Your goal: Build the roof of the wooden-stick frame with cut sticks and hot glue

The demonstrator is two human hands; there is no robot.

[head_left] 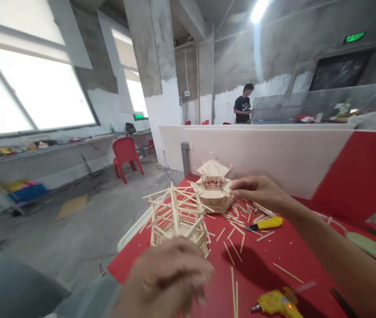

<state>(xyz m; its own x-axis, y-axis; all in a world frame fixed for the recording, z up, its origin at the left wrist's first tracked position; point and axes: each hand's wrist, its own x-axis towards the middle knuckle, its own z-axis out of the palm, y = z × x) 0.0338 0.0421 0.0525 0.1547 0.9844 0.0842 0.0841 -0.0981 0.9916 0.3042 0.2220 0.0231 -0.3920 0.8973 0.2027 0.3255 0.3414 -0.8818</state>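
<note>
At the far side of the red tabletop stands a pagoda model [213, 199] made of thin wooden sticks, with a tiered roof. My right hand [257, 189] reaches to it from the right, fingers pinched at the edge of its lower roof. Nearer to me is an open wooden stick frame [173, 212], its sticks crossing and jutting out at the top. In front of this frame, my left hand [171, 278] is blurred by motion with its fingers bent; whether it holds anything is unclear. The hand hides the frame's lower front.
Loose wooden sticks [229, 252] lie scattered over the red table [260, 260]. A yellow utility knife [269, 223] rests among them. A yellow glue gun [277, 304] with a lit orange light lies at the near right. Behind is a white partition [257, 154]; beyond it stands a person [242, 106].
</note>
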